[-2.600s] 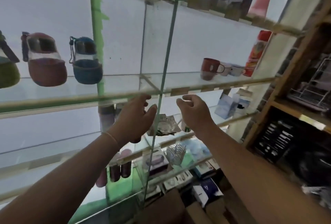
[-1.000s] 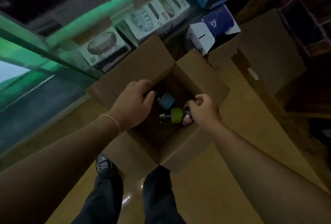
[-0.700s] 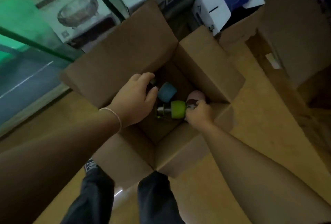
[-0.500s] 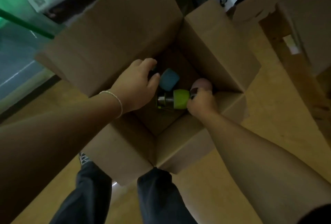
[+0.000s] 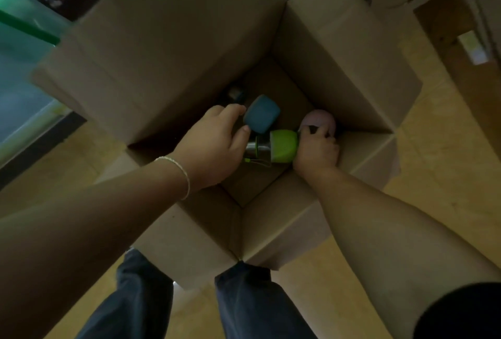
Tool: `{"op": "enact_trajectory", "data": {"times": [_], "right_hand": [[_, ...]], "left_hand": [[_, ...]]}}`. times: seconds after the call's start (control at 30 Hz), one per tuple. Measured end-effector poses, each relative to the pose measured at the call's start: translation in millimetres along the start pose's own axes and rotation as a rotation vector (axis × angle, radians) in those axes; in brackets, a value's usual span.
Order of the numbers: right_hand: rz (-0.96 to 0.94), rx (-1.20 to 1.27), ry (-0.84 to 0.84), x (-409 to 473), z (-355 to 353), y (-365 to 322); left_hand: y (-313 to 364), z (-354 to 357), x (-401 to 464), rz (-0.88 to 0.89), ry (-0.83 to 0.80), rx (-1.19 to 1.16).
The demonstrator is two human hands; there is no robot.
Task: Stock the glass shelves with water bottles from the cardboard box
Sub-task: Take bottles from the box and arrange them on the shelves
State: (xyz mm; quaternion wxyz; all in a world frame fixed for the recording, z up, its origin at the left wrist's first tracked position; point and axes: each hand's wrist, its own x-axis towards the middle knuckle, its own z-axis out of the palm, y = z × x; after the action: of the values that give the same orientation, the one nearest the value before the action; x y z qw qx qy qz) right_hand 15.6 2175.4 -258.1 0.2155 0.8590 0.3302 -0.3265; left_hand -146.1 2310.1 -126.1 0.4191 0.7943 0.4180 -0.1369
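An open cardboard box (image 5: pixel 168 48) stands on the floor below me. Inside lie a blue bottle (image 5: pixel 262 113), a green bottle with a metal neck (image 5: pixel 282 146) and a pink bottle (image 5: pixel 317 119). My left hand (image 5: pixel 214 146) reaches into the box and its thumb and fingers close round the blue bottle's near end. My right hand (image 5: pixel 315 151) is curled over the pink bottle's dark top, beside the green one. A further dark bottle (image 5: pixel 235 93) shows dimly deeper in the box.
My two dark trouser legs (image 5: pixel 244 300) stand against the box's near corner on a wooden floor (image 5: pixel 433 176). The glass cabinet's edge (image 5: pixel 24 48) is at the left. More cardboard (image 5: pixel 444 24) and packaged goods lie at the top right.
I turned from the glass shelves down to the box. Both hands went into it; my left hand closed on the blue bottle and my right hand on the pink one.
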Motion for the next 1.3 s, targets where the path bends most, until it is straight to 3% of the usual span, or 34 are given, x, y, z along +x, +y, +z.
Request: {"op": "enact_trajectory", "data": {"times": [0.27,0.57,1.1,1.3], "right_hand": [[0.025,0.176,0.056,-7,-28,11],[0.074,0.615,0.020,-53,-105,32],[-0.100,0.878,0.118,-286,-337,31],[-0.176,0.844,0.206,-394,-425,31]], "left_hand": [[14,-17,-16,0.023,0.012,-0.006],[59,-54,-39,0.099,0.081,-0.037],[155,-232,-162,0.247,0.150,0.011],[193,-311,-232,0.412,0.187,0.036]]}}
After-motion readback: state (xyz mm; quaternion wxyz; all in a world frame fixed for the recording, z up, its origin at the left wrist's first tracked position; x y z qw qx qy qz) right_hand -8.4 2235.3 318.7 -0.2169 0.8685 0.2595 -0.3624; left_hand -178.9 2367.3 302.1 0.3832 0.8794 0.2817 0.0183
